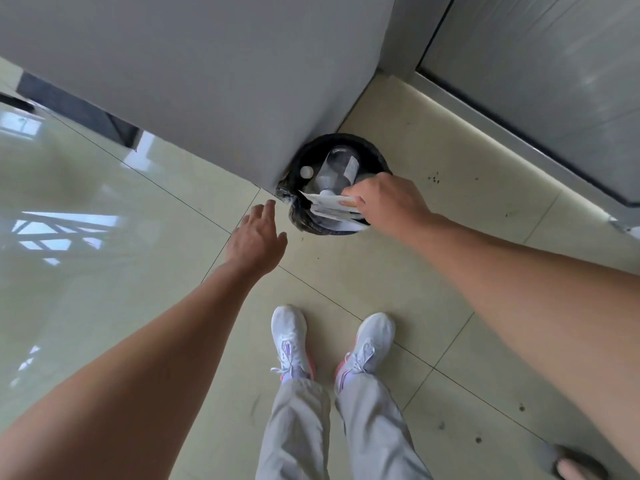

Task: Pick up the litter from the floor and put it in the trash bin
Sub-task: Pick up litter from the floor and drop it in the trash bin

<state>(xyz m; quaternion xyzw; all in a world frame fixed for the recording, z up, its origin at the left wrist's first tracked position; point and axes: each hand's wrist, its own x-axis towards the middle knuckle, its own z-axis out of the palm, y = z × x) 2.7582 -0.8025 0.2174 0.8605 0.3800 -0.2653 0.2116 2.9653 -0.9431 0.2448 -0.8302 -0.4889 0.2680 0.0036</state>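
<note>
Right hand point(384, 199): fingers slip under the papers point(329, 207), out of sight.
Papers: there's print, but it's too small and smeared to read.
Trash bin point(343, 136): near rim covered by the papers and the hand.
Bottle point(337, 168): label unreadable.
Foot point(578, 465), lower right: sliced off by the bottom edge.

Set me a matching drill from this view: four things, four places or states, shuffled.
1 paper
2 bottle
3 left hand
4 bin

A open, beside the bin
B against the wall
C lying in the bin
D held by the right hand over the bin

Pairs: 1-D, 2-C, 3-A, 4-B.
</note>
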